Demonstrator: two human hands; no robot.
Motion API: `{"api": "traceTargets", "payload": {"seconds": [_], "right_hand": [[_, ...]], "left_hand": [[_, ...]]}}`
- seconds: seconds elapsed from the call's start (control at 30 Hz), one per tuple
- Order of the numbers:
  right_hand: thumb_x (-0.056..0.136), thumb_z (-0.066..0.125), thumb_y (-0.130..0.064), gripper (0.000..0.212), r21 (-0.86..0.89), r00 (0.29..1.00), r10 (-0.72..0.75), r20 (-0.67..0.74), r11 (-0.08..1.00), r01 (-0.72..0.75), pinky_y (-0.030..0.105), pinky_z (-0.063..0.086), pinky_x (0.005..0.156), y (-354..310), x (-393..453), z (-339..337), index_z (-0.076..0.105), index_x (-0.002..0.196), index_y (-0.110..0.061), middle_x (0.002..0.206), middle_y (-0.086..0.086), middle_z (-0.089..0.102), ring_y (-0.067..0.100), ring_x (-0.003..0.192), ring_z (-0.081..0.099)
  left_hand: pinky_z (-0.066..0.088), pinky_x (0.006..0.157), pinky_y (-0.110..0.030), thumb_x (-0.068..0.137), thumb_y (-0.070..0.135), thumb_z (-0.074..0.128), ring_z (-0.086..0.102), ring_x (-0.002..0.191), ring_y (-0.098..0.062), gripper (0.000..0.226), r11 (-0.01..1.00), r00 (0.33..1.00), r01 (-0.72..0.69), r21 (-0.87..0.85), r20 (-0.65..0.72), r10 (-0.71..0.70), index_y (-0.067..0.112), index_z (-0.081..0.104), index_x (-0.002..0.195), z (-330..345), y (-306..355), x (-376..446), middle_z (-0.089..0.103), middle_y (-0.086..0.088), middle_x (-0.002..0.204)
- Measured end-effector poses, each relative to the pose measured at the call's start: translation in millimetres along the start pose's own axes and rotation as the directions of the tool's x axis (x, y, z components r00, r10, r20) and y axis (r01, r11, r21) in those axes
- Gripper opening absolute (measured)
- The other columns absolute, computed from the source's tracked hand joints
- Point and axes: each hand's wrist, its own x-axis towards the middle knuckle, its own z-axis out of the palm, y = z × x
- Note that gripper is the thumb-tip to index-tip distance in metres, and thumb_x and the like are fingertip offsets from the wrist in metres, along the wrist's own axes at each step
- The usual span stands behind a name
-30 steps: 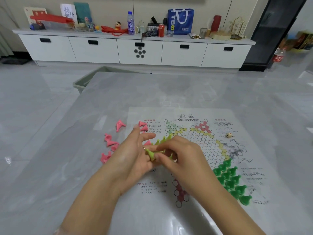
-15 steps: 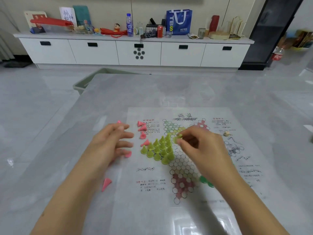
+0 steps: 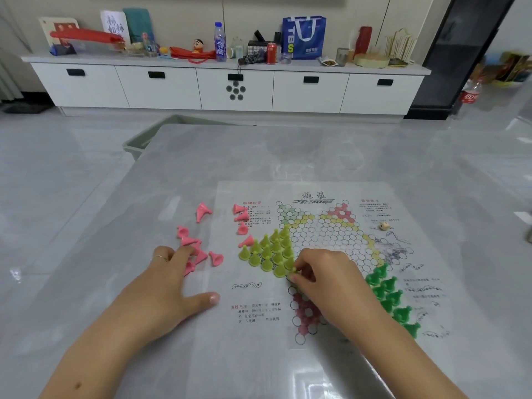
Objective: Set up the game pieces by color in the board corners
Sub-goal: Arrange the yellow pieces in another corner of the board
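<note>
The right hand [image 3: 322, 279] is curled, its fingertips pinching a yellow-green piece [image 3: 293, 269] at the near right end of the yellow-green cluster [image 3: 270, 253], which stands upright in a tight triangle on the left point of the board [image 3: 311, 349]. The left hand [image 3: 164, 286] lies flat and open on the counter [image 3: 259, 156], thumb stretched toward the board, fingers reaching into a loose heap of pink pieces [image 3: 191, 249] that lie tipped over just off the board's left edge. One finger wears a ring [image 3: 159, 257]. More pink pieces [image 3: 241, 218] lie toppled on the board's far left corner, over printed text, and one lies alone [image 3: 203, 211] on the counter beside them. Dark green pieces [image 3: 388, 295] stand in a triangle on the board's right point, just past the right wrist. The near point of the star, printed red, shows between the wrist and the board's near edge. A small die [image 3: 383, 225] rests toward the board's far right corner. Beyond the counter's far edge, a white cabinet [image 3: 230, 90] against the wall carries bottles, a blue bag and other clutter.
</note>
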Motion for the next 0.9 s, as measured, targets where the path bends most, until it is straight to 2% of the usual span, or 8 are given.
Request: {"api": "traceTargets", "payload": {"seconds": [0.13, 0.27, 0.4, 0.53, 0.63, 0.77, 0.83, 0.9], "right_hand": [[0.086, 0.058, -0.026, 0.009, -0.011, 1.000, 0.000, 0.003, 1.000, 0.000, 0.025, 0.046, 0.073, -1, 3, 4, 0.061, 0.090, -0.019, 0.088, -0.005, 0.062, 0.014, 0.082, 0.057], [0.086, 0.058, -0.027, 0.011, -0.012, 1.000, 0.001, 0.017, 1.000, -0.001, 0.024, 0.046, 0.074, -2, 4, 3, 0.062, 0.092, -0.019, 0.089, -0.005, 0.062, 0.013, 0.084, 0.056], [0.086, 0.059, -0.031, 0.018, -0.051, 1.000, -0.008, 0.021, 0.999, 0.009, 0.021, 0.044, 0.075, -2, 3, -4, 0.063, 0.099, -0.020, 0.087, -0.007, 0.057, 0.011, 0.083, 0.055], [0.086, 0.059, -0.031, 0.013, -0.070, 1.000, 0.000, -0.029, 0.998, -0.002, 0.010, 0.039, 0.061, -3, 1, -25, 0.065, 0.093, -0.022, 0.077, -0.011, 0.059, 0.004, 0.072, 0.055], [0.087, 0.057, -0.024, 0.010, -0.055, 0.996, -0.083, -0.034, 0.995, 0.081, 0.006, 0.038, 0.060, -20, 15, -36, 0.066, 0.091, -0.022, 0.078, -0.011, 0.061, 0.000, 0.069, 0.053], [0.088, 0.054, -0.019, 0.017, -0.153, 0.948, -0.240, 0.209, 0.950, 0.274, 0.023, 0.047, 0.073, -53, 67, -33, 0.063, 0.102, -0.022, 0.088, -0.007, 0.060, 0.011, 0.083, 0.055], [0.085, 0.057, -0.020, 0.020, -0.224, 0.882, -0.296, 0.367, 0.892, 0.393, 0.022, 0.040, 0.066, -64, 98, -23, 0.063, 0.104, -0.020, 0.086, -0.008, 0.054, 0.012, 0.084, 0.051], [0.081, 0.061, -0.021, 0.025, -0.276, 0.821, -0.286, 0.494, 0.844, 0.460, 0.023, 0.035, 0.068, -69, 121, -12, 0.060, 0.107, -0.021, 0.090, -0.008, 0.049, 0.013, 0.086, 0.047]], "left_hand": [[0.041, 0.085, -0.023, 0.077, 0.051, 0.063, 0.046, 0.095, -0.011, 0.080, 0.999, 0.999, -0.014, 0.048, 0.030, 0.013, 0.033, 0.018, 0.141, 0, 1, 1, 0.023, 0.007, 0.129], [0.039, 0.084, -0.021, 0.082, 0.042, 0.061, 0.050, 0.100, -0.013, 0.071, 1.000, 1.000, -0.027, 0.010, 0.007, 0.027, 0.030, 0.022, 0.140, -1, -2, 3, 0.023, 0.009, 0.114], [0.039, 0.084, -0.021, 0.086, 0.035, 0.058, 0.051, 0.103, -0.015, 0.063, 0.999, 0.999, -0.030, -0.013, -0.018, 0.030, 0.030, 0.025, 0.139, -1, -6, 3, 0.023, 0.010, 0.113], [0.035, 0.079, -0.020, 0.089, 0.030, 0.055, 0.047, 0.096, -0.012, 0.054, 0.998, 0.997, -0.046, -0.036, -0.064, 0.044, 0.031, 0.029, 0.136, -1, -6, 4, 0.026, 0.011, 0.110], [0.037, 0.076, -0.022, 0.089, 0.025, 0.053, 0.051, 0.091, -0.013, 0.049, 0.994, 0.989, -0.077, -0.077, -0.131, 0.067, 0.031, 0.033, 0.133, -1, -2, 9, 0.032, 0.007, 0.112], [0.036, 0.077, -0.020, 0.088, 0.025, 0.053, 0.049, 0.096, -0.013, 0.044, 0.987, 0.976, -0.127, -0.102, -0.193, 0.106, 0.028, 0.040, 0.131, 1, 6, 19, 0.034, 0.002, 0.125], [0.031, 0.070, -0.016, 0.089, 0.031, 0.054, 0.042, 0.087, -0.007, 0.039, 0.984, 0.971, -0.141, -0.110, -0.211, 0.115, 0.026, 0.045, 0.126, 5, 9, 23, 0.033, 0.002, 0.123], [0.030, 0.067, -0.017, 0.089, 0.039, 0.052, 0.041, 0.079, -0.006, 0.033, 0.985, 0.964, -0.135, -0.106, -0.243, 0.106, 0.025, 0.048, 0.119, 8, 10, 26, 0.030, 0.005, 0.113]]}}
